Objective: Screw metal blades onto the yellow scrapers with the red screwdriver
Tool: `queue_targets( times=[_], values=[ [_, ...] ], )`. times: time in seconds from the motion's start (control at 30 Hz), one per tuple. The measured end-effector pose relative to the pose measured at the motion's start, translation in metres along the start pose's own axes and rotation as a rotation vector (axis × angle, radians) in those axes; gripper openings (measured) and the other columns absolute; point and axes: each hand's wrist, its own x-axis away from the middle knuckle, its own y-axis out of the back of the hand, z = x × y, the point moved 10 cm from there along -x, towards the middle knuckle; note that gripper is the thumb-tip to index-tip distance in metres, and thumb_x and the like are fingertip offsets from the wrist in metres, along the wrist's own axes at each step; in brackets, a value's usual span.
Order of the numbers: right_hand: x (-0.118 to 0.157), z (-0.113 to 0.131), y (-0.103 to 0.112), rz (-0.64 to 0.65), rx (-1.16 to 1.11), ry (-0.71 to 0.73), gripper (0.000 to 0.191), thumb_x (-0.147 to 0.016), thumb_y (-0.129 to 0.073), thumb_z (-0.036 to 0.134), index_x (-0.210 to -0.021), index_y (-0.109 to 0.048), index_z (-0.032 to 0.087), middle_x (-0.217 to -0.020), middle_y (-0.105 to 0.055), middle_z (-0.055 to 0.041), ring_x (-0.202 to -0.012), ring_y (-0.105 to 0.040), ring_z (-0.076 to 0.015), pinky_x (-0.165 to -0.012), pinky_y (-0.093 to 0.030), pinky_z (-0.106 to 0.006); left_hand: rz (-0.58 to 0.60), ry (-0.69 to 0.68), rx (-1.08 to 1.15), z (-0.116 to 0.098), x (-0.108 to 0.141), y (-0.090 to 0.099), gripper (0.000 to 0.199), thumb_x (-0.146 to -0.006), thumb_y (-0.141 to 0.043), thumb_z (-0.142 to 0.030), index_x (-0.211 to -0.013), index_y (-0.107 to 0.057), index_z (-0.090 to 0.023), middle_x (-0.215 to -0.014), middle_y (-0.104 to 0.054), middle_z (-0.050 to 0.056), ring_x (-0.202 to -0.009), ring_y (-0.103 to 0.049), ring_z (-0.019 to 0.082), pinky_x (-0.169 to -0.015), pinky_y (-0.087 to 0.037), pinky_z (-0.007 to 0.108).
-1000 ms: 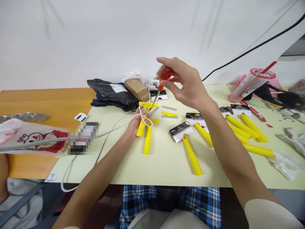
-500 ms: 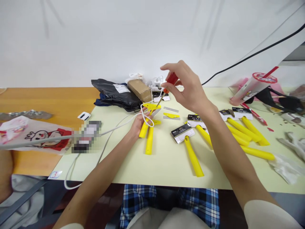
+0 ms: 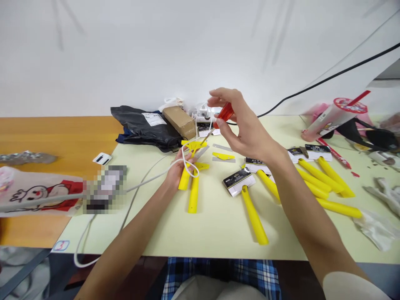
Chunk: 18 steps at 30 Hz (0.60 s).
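**Red-handled screwdriver held over yellow plastic piece**

The right hand [image 3: 245, 127] is raised above the table, its grip pinching a red-handled steel screwdriver [image 3: 225, 115] between thumb and fingers, shaft slanting down and left. The tip sits at or just above a flat yellow plastic piece [image 3: 193, 145]; cannot tell if touching. That piece sits at the top end of a yellow tubular plastic handle [image 3: 185, 177], both close to the left hand [image 3: 178, 171]. The left grip is curled, with a looped white cable [image 3: 187, 164] across the fingers; cannot tell if it is pressed on the yellow parts. A second yellow tubular handle [image 3: 193, 196] lies just below. To the right on the pale green table [image 3: 215, 237] are a yellow blade-shaped piece [image 3: 222, 156] on a silver strip and more yellow handles with black-and-white packaging cards [image 3: 239, 181].
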Motion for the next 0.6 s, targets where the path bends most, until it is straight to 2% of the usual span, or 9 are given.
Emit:
queue_targets(
  times=[0.07, 0.23, 0.3, 0.37, 0.43, 0.53, 0.6],
  values=[
    [0.001, -0.002, 0.002, -0.014, -0.077, -0.021, 0.047, -0.112, -0.064, 0.043, -0.157, -0.052, 0.038, -0.138, -0.072, -0.0088, -0.112, -0.077, -0.0274, -0.1, -0.071, -0.049, 0.027, 0.001, 0.009, 0.0, 0.001, 0.001, 0.058, -0.085, -0.084, -0.015, -0.134, -0.061, -0.034, -0.082, -0.058, -0.007, -0.047, -0.048, 0.004, -0.044, -0.038, 0.014],
    [0.002, -0.005, 0.009, -0.052, -0.115, -0.057, 0.043, -0.105, -0.077, 0.04, -0.146, -0.062, 0.043, -0.112, -0.076, -0.0026, -0.099, -0.078, -0.0285, -0.093, -0.073, -0.051, 0.061, 0.02, 0.034, 0.004, 0.002, 0.008, 0.043, -0.089, -0.085, -0.02, -0.124, -0.066, -0.035, -0.081, -0.056, -0.005, -0.048, -0.049, 0.004, -0.045, -0.039, 0.015],
    [0.001, -0.004, 0.008, -0.023, -0.139, -0.071, 0.051, -0.106, -0.074, 0.035, -0.153, -0.059, 0.048, -0.121, -0.073, -0.0041, -0.108, -0.077, -0.0307, -0.098, -0.072, -0.054, 0.046, 0.021, 0.04, 0.003, 0.002, 0.012, 0.041, -0.089, -0.085, -0.021, -0.123, -0.067, -0.035, -0.082, -0.057, -0.005, -0.049, -0.049, 0.005, -0.045, -0.038, 0.016],
    [0.0, -0.004, 0.004, 0.015, -0.183, -0.091, 0.059, -0.108, -0.068, 0.031, -0.161, -0.052, 0.052, -0.139, -0.067, -0.0052, -0.123, -0.074, -0.0325, -0.107, -0.069, -0.057, 0.023, 0.003, 0.043, 0.001, 0.003, 0.013, 0.042, -0.087, -0.086, -0.019, -0.122, -0.067, -0.034, -0.083, -0.058, -0.004, -0.051, -0.049, 0.005, -0.045, -0.038, 0.016],
    [0.0, -0.004, 0.003, 0.015, -0.199, -0.094, 0.06, -0.109, -0.066, 0.033, -0.163, -0.05, 0.054, -0.148, -0.066, -0.0041, -0.128, -0.073, -0.0337, -0.109, -0.069, -0.06, 0.006, -0.036, 0.053, -0.004, 0.003, 0.012, 0.044, -0.083, -0.087, -0.016, -0.119, -0.068, -0.031, -0.086, -0.06, -0.003, -0.054, -0.052, 0.005, -0.044, -0.037, 0.015],
    [0.002, -0.003, 0.011, -0.091, -0.127, -0.046, 0.056, -0.104, -0.076, 0.044, -0.155, -0.058, 0.055, -0.128, -0.076, -0.0023, -0.108, -0.079, -0.0349, -0.095, -0.073, -0.061, 0.003, -0.077, 0.071, -0.008, 0.005, 0.007, 0.047, -0.076, -0.089, -0.011, -0.114, -0.066, -0.028, -0.094, -0.065, -0.002, -0.059, -0.057, 0.006, -0.042, -0.034, 0.014],
    [0.002, 0.0, 0.016, -0.148, -0.05, -0.014, 0.054, -0.101, -0.08, 0.047, -0.151, -0.062, 0.054, -0.117, -0.077, -0.0025, -0.098, -0.078, -0.0342, -0.088, -0.073, -0.059, 0.011, -0.074, 0.063, -0.006, 0.006, 0.004, 0.05, -0.074, -0.089, -0.011, -0.115, -0.065, -0.028, -0.096, -0.065, -0.002, -0.06, -0.059, 0.006, -0.043, -0.037, 0.014]
  ],
)
